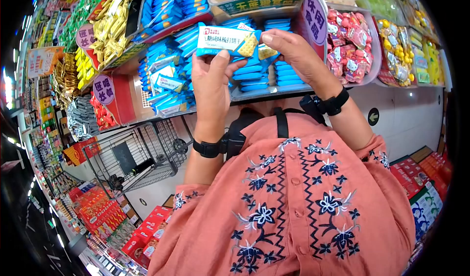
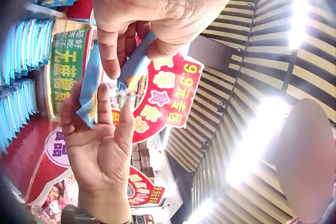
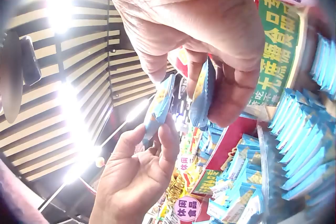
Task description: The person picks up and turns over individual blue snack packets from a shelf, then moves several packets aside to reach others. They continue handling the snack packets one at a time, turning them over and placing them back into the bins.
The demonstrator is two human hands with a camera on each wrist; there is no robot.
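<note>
My left hand pinches a blue and white cracker packet near its lower edge, thumb in front. The packet's printed face, with its cracker picture, is turned toward me in the head view. At its right end is my right hand, thumb tip beside the corner. A second blue packet is gripped between the right hand's fingers, as the right wrist view shows. In the head view this second packet is partly hidden behind the first. Stacks of similar blue packets fill the bin just below both hands.
Bins of pink wrapped sweets and yellow packs stand at the right. Gold packets are piled at the left. A wire shopping cart stands below the bins at the left. Red boxes lie near the floor.
</note>
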